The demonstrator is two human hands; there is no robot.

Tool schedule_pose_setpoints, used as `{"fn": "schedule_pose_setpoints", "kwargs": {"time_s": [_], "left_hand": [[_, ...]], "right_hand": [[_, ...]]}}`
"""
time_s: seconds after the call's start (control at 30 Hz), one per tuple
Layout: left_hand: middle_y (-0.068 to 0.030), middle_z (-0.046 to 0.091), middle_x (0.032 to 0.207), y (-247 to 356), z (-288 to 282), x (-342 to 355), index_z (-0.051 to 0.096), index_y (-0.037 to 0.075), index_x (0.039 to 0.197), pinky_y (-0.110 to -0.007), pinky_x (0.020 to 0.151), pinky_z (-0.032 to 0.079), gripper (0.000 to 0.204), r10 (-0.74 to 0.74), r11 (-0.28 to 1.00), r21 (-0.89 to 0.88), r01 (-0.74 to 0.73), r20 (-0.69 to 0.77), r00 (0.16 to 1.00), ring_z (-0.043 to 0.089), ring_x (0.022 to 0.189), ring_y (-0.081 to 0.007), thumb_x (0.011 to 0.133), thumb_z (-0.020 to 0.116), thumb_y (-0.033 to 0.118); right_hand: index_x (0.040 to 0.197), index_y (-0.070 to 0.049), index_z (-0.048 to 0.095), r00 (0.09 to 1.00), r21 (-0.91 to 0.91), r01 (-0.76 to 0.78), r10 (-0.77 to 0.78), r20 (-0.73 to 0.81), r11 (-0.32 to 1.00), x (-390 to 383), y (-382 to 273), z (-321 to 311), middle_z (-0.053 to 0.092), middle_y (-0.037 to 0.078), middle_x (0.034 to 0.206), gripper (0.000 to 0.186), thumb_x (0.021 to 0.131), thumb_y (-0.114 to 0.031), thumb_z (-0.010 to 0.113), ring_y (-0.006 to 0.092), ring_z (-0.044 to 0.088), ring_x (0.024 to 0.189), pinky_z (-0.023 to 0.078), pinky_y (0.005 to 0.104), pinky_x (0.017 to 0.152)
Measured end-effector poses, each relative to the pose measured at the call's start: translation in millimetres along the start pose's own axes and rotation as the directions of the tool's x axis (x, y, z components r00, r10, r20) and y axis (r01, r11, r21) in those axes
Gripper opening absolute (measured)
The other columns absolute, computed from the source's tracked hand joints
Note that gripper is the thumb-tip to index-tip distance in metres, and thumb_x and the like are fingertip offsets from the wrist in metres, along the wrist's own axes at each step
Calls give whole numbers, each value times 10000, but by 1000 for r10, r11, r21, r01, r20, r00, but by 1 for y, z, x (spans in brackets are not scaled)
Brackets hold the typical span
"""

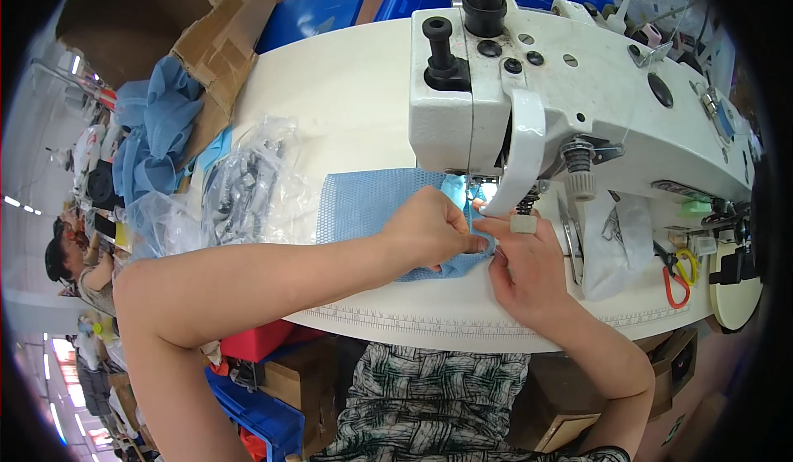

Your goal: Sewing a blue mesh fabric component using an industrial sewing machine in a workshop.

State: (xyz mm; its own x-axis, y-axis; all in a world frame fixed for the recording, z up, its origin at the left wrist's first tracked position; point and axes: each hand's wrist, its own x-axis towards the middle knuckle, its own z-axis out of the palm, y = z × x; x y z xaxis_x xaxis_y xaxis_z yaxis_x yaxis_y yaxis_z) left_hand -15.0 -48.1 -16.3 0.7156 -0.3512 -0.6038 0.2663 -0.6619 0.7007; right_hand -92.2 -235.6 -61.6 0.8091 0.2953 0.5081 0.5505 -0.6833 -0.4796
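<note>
A piece of blue mesh fabric [363,203] lies under the head of a white sewing machine [496,123], its right end by the lit needle area. My left hand [431,229] is closed, thumb and fingers pinching the fabric's right part just in front of the needle. Close beside it, my right hand [533,265] holds the fabric's right edge with its fingertips, the index finger reaching toward the presser foot. The machine's white lever and a spring partly cover those fingers. Both hands hide part of the fabric.
Clear plastic bags [256,185] with dark small parts lie left of the fabric. Beyond them, blue cloth [161,123] spills from a cardboard box [219,49]. Tweezers [570,227], a white pouch [615,247] and red-and-yellow scissors [677,280] are at right. A ruler strip [413,323] follows the table's front edge.
</note>
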Motion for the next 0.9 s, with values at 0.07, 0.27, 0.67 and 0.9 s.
{"fn": "schedule_pose_setpoints", "kwargs": {"time_s": [0.07,0.27,0.67,0.9], "left_hand": [[-66,624,557,-1,0,0,645,38,574,-297,448,490,420,-7,1000,10,7,-7,1000,605,466,-125,835,880,268],[-106,696,665,0,-6,-2,688,43,636,-377,580,544,370,62,966,249,-74,55,997,661,575,-225,872,814,298],[-108,632,1129,-33,-21,-13,767,53,877,-409,838,467,174,778,534,553,-640,-25,628,602,1024,-283,962,672,171],[-107,624,1170,-54,-21,-2,800,69,1000,-412,896,451,187,871,425,544,-723,-30,490,579,1051,-279,979,690,220]], "right_hand": [[1245,-89,666,977,8,-41,39,209,999,1,1,-4,675,100,1142,528,725,4,666,359,570,1198,460,482,941],[1242,-100,669,974,-9,-22,24,225,1000,2,0,-7,688,58,1235,502,746,-25,666,358,565,1202,442,491,963],[1078,-123,747,972,-30,132,-123,201,991,-2,1,-8,712,6,1210,332,755,-64,699,278,552,962,427,447,891],[1126,-108,743,983,-66,-6,18,182,998,-2,-3,-9,671,17,1257,384,747,-56,703,303,581,1070,436,459,947]]}}
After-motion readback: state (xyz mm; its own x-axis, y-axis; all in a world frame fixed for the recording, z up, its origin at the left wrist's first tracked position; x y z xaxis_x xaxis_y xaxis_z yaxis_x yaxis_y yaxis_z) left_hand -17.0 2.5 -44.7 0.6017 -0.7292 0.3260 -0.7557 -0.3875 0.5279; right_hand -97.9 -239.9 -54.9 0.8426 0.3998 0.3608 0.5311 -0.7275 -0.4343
